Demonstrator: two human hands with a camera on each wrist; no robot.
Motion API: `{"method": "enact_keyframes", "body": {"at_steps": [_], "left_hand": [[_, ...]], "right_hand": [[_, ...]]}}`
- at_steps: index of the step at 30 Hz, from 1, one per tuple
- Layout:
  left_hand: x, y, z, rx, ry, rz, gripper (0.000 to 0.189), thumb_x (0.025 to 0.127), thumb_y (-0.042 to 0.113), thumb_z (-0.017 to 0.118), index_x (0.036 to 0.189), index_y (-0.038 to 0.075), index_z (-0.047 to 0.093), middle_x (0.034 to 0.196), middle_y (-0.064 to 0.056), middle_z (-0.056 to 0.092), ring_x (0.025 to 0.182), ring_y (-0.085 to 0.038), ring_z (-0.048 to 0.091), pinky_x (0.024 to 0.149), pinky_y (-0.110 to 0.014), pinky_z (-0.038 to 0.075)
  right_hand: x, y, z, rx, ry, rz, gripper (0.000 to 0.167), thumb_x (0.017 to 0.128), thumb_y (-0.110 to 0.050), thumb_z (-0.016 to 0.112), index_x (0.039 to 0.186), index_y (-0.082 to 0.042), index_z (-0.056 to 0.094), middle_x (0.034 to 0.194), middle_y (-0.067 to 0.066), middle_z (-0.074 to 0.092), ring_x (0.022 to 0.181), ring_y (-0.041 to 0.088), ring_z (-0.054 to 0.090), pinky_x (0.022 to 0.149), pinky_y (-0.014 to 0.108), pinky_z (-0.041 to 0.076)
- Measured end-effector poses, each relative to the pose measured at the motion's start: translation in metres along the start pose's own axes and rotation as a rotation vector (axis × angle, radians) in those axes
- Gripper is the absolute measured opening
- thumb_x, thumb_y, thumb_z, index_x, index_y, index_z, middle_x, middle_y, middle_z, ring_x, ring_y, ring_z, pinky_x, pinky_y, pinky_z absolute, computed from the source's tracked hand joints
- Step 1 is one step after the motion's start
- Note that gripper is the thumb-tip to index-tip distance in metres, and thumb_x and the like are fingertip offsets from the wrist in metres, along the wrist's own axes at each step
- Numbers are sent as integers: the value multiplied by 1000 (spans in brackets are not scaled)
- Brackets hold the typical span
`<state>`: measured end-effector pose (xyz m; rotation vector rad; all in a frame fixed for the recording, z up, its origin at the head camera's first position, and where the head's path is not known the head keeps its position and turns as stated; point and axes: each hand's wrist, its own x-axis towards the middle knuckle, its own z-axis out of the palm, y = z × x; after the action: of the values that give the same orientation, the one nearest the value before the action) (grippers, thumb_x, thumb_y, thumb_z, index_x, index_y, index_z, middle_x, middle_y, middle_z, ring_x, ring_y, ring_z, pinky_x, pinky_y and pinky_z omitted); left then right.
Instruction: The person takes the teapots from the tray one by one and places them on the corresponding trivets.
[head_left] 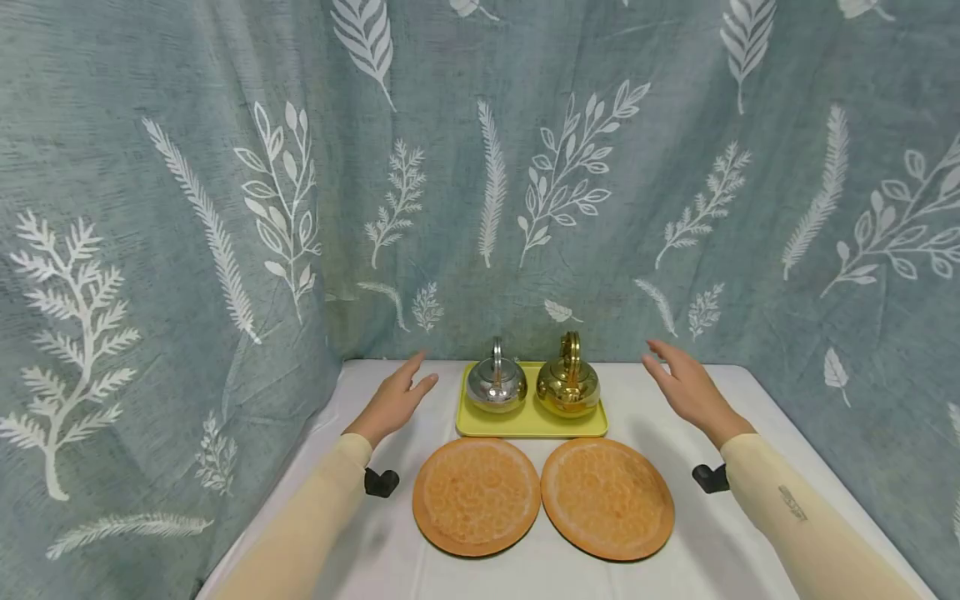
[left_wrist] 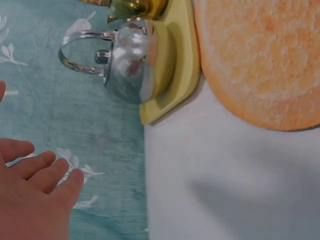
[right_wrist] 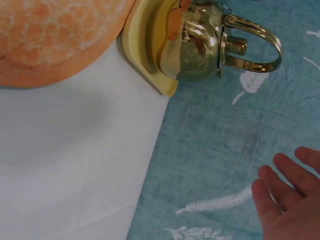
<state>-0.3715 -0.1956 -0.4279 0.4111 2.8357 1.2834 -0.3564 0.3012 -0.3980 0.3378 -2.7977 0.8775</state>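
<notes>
A silver teapot (head_left: 497, 388) and a gold teapot (head_left: 567, 390) stand side by side on a yellow tray (head_left: 525, 427), both with their handles up. My left hand (head_left: 393, 402) hovers to the left of the tray, fingers extended and holding nothing. To the right of the gold teapot, my right hand (head_left: 692, 390) is also held in the air, fingers relaxed and apart from everything. In the left wrist view the silver teapot (left_wrist: 129, 62) shows beyond my fingertips. The gold teapot (right_wrist: 202, 42) appears likewise in the right wrist view.
Two round mats with a bread-like pattern, a left one (head_left: 477, 497) and a right one (head_left: 607, 499), lie in front of the tray on a white tablecloth (head_left: 555, 579). Blue-green curtains (head_left: 450, 192) with white leaves enclose the table's back and sides.
</notes>
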Motion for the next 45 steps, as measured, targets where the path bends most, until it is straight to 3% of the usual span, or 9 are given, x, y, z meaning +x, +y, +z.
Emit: {"method": "enact_keyframes", "body": {"at_steps": [7, 13, 21, 28, 34, 40, 45], "left_hand": [[7, -17, 10, -112, 63, -7, 77, 117, 50, 46, 174, 4, 21, 176, -21, 25, 160, -41, 29, 129, -59, 32], [10, -29, 18, -210, 96, -29, 70, 118, 39, 47, 170, -4, 27, 171, -27, 32, 157, -44, 34, 129, -59, 32], [13, -38, 25, -294, 42, -45, 69, 119, 38, 44, 169, -7, 26, 170, -28, 34, 155, -45, 36, 129, -57, 33], [19, -35, 28, -342, 1, -76, 66, 120, 38, 43, 167, -7, 31, 169, -29, 35, 154, -47, 37, 128, -55, 36], [24, -34, 35, -422, -13, -91, 61, 120, 30, 41, 163, -13, 33, 168, -33, 34, 156, -47, 34, 129, -51, 36], [28, -35, 42, -467, -26, -133, 66, 120, 33, 41, 163, -15, 32, 168, -34, 32, 156, -47, 33, 129, -52, 34], [29, -35, 46, -513, -66, -173, 74, 120, 42, 37, 164, -15, 27, 170, -33, 29, 159, -45, 29, 131, -51, 30]], "right_hand": [[16, -1, 1, 102, -15, 23, 82, 116, -62, 32, 170, 0, 30, 168, 30, 37, 152, 52, 37, 121, 72, 35], [26, -2, 3, 138, -32, 54, 82, 116, -61, 31, 170, 1, 30, 169, 30, 34, 153, 52, 35, 122, 72, 34], [40, -4, 4, 131, -73, 83, 83, 116, -62, 27, 170, 1, 28, 172, 29, 28, 156, 52, 29, 125, 71, 29], [44, -4, -2, 135, -78, 80, 84, 116, -63, 27, 170, 2, 28, 172, 30, 28, 156, 52, 28, 125, 71, 29], [51, -5, 2, 130, -54, 70, 80, 117, -59, 29, 168, 3, 33, 170, 29, 34, 155, 51, 33, 125, 69, 32], [54, -3, 7, 175, -59, 65, 82, 116, -61, 29, 170, 1, 29, 165, 31, 41, 148, 51, 44, 120, 70, 39], [60, -5, 11, 258, -50, 83, 78, 118, -56, 33, 169, 2, 30, 163, 31, 43, 142, 49, 52, 119, 63, 44]]}}
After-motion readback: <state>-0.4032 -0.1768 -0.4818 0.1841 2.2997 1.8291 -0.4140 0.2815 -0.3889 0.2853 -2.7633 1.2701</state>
